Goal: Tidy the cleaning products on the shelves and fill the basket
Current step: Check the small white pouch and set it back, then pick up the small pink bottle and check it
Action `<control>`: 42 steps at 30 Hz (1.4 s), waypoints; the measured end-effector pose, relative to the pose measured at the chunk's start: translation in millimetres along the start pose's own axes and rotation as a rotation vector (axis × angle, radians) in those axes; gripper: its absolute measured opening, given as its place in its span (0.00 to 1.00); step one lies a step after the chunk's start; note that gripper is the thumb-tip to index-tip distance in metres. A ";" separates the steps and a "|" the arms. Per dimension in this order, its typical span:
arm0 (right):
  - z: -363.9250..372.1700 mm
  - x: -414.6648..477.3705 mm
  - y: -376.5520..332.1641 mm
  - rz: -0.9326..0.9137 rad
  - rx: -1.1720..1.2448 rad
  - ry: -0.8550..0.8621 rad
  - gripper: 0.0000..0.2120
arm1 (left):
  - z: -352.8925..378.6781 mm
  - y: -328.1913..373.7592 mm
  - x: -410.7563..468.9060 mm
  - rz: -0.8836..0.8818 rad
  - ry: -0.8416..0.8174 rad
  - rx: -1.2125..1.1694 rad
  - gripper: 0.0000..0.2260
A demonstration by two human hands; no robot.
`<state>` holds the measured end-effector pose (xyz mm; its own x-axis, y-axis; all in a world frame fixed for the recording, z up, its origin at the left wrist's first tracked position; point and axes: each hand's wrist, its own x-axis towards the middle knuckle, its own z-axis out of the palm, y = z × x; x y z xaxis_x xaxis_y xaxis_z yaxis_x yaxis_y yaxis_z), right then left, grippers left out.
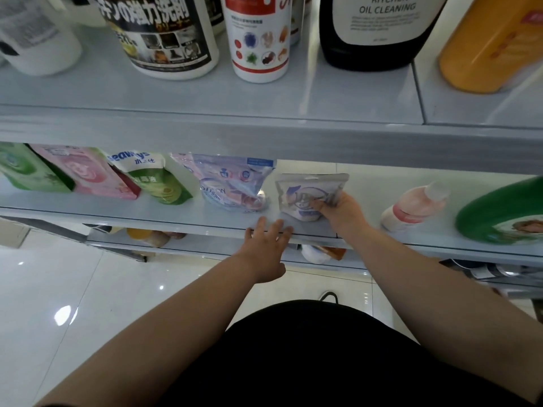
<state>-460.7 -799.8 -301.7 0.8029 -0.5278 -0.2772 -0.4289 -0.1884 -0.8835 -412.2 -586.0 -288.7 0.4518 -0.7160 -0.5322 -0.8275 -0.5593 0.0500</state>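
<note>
Grips a small pale pouch in the right hand, fingers curled tight round its lower right corner. Holds it upright on the middle shelf, near the front edge, at 3 o'clock of a clear bag of pods; close beside it, though cannot tell whether touching.

Reaches in with the left hand at 7 o'clock of the pouch, fingers straight and spread wide. Rests the fingertips on the shelf's front lip and holds nothing.

At 9 o'clock of the clear bag, finds a row of leaning refill packs: a Seaways pack, then a pink pack, then a green pack at the far left. At 3 o'clock of the right hand, well apart from it, finds a pink bottle lying on its side, and past that a green jug, also tipped over.

At 12 o'clock, on the upper shelf, sees a white tub with a black label, a red-and-white bottle and a black bottle marked KITCHEN OIL CLEANING. At 2 o'clock, sees an orange bottle.
</note>
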 end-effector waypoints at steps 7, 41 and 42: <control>-8.7 -25.7 -6.5 0.011 -0.086 -0.031 0.23 | 3.7 -6.7 -3.4 0.020 -0.025 -0.035 0.38; -94.5 -176.8 34.0 0.167 -0.836 -0.227 0.16 | -27.5 113.0 -7.2 0.245 0.239 -0.448 0.24; -105.2 -173.6 37.5 0.165 -0.842 -0.244 0.16 | -35.4 122.5 -1.6 0.210 0.242 -0.472 0.26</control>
<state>-659.8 -802.4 -247.0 0.7287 -0.4289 -0.5339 -0.6315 -0.7224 -0.2816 -502.5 -668.2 -251.8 0.4027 -0.8764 -0.2643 -0.6944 -0.4806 0.5356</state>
